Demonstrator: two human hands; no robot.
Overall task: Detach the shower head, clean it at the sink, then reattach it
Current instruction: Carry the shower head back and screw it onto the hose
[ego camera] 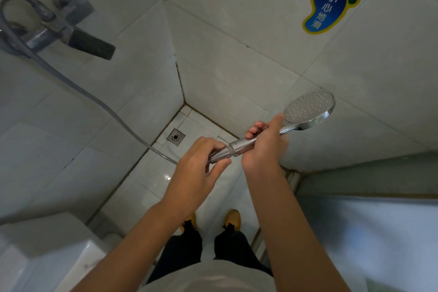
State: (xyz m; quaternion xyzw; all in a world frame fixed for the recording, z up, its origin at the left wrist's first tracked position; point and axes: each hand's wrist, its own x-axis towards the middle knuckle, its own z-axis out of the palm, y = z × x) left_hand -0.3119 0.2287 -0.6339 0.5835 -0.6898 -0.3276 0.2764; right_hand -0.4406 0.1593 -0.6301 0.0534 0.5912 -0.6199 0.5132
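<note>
A chrome shower head (309,109) with a round grey spray face points up and to the right, in front of the white tiled wall. My right hand (265,144) grips its handle just below the head. My left hand (201,163) pinches the metal hose nut (221,153) at the handle's lower end. The grey hose (99,102) runs from under my left hand up and left to the wall mixer tap (59,21).
The tap's dark lever (92,46) sticks out at upper left. A floor drain (175,136) sits in the corner below. A blue foot-shaped sticker (329,0) is on the right wall. A white fixture (47,256) is at lower left. My feet stand on the tiled floor.
</note>
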